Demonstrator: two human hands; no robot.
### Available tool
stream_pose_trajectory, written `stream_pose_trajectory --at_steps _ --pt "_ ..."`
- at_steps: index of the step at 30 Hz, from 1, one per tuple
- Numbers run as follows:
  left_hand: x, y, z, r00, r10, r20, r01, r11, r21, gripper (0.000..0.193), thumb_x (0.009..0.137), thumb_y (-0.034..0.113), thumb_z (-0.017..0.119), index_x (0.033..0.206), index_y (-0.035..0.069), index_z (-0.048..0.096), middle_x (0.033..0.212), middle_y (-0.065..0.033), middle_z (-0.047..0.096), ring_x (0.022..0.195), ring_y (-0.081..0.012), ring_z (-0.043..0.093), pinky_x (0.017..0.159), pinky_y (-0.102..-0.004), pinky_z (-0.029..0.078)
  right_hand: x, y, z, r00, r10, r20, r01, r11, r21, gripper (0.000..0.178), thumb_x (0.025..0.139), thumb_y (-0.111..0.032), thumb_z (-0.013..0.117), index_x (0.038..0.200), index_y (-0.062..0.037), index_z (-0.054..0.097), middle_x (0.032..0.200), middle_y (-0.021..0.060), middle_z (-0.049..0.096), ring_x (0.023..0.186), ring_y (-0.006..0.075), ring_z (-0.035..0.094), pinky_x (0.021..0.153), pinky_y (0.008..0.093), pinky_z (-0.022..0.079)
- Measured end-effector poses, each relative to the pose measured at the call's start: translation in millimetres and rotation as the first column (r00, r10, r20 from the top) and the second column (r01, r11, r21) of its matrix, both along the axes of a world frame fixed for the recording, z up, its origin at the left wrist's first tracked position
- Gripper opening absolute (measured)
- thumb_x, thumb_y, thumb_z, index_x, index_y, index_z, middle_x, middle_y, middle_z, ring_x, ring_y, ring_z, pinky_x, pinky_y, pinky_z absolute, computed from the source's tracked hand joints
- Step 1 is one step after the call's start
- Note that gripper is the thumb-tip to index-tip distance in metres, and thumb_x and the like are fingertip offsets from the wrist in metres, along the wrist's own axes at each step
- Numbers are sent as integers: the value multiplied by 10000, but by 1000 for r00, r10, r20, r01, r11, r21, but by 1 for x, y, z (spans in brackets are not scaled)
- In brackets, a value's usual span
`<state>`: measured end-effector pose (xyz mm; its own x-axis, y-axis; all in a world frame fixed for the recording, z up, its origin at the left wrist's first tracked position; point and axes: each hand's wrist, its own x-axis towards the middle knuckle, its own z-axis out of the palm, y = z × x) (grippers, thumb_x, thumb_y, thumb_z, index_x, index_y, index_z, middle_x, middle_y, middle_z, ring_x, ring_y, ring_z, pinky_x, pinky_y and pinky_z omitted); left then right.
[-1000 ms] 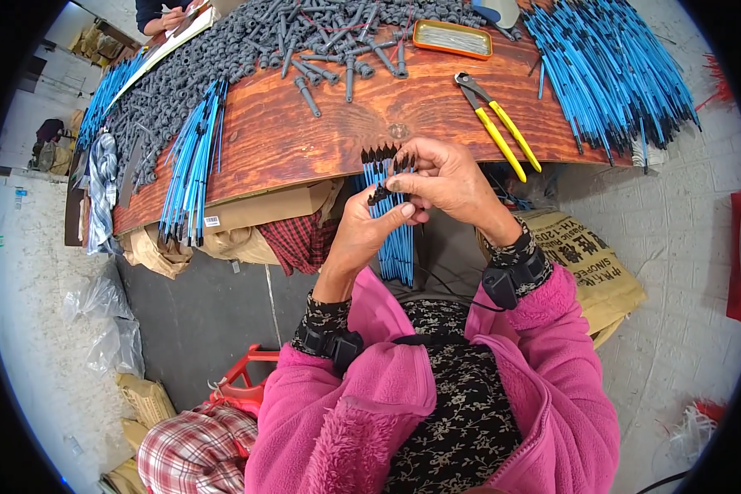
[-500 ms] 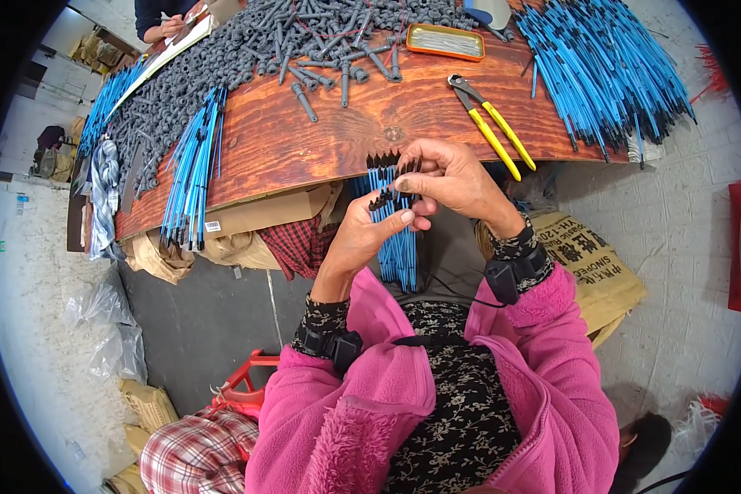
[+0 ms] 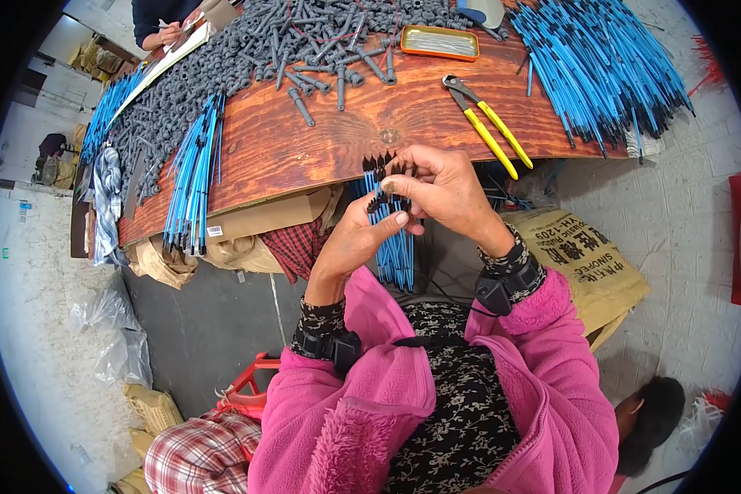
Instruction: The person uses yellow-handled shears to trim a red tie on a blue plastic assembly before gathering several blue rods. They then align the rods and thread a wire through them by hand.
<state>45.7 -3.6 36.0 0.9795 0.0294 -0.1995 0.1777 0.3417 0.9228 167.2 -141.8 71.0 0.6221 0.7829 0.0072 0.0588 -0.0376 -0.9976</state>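
My left hand [image 3: 352,237] is closed around a bundle of thin blue rods [image 3: 397,262] just off the table's near edge. Black pointed tips [image 3: 379,163] top the rods, some standing higher than others. The rods' lower ends hang below the hand. My right hand [image 3: 446,196] has its thumb and fingers pinched together at the black tips, on the right side of the bundle. Its fingers partly cover the tips, so exactly which ones it grips is hidden.
On the wooden table [image 3: 305,144] lie yellow-handled pliers [image 3: 492,132], a tin of thin metal pins [image 3: 440,43], heaped grey plastic parts [image 3: 247,62] and blue rods in a pile [image 3: 605,78] and a bundle [image 3: 196,177]. A co-worker's hand [image 3: 170,33] shows far left. Below stand a red stool [image 3: 243,387] and sack [image 3: 584,263].
My right hand has shifted slightly left and its fingers sit closer in over the black tips. My left hand keeps its hold on the rods. The whole view has moved a little.
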Motion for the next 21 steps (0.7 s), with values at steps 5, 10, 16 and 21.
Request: stream_pose_trajectory --at_steps 5,10,16,21 --pt "2 3 -14 999 -10 35 10 1000 -1 207 974 88 605 1156 -10 609 1032 -69 675 927 -182 691 858 -322 551 -2 1 -8 1000 -23 12 22 999 30 164 897 -58 689 1047 8 680 758 -22 680 592 -3 573 519 177 452" --pt "2 5 -23 1000 18 12 -17 998 -53 204 963 86 624 1148 -2 618 1020 -70 680 901 -187 697 848 -328 554 1 0 -13 1000 8 -23 -8 1000 11 225 916 -75 667 1123 11 676 767 -22 690 603 -6 573 547 180 465" --pt "7 3 -22 1000 23 -6 -24 997 -78 211 957 82 635 1153 4 624 1023 -72 684 887 -199 705 839 -335 563 7 -7 -16 995 45 -93 -47 999 -22 244 929 -76 649 1156 14 663 759 -29 687 616 -6 570 556 185 470" --pt "9 5 -21 1000 18 -14 -20 993 -120 279 953 112 650 1208 7 607 1029 -77 685 901 -216 711 842 -341 568 9 -7 -18 995 51 -91 -54 998 -30 231 935 -64 638 1153 10 652 700 -66 625 636 -11 560 563 185 461"
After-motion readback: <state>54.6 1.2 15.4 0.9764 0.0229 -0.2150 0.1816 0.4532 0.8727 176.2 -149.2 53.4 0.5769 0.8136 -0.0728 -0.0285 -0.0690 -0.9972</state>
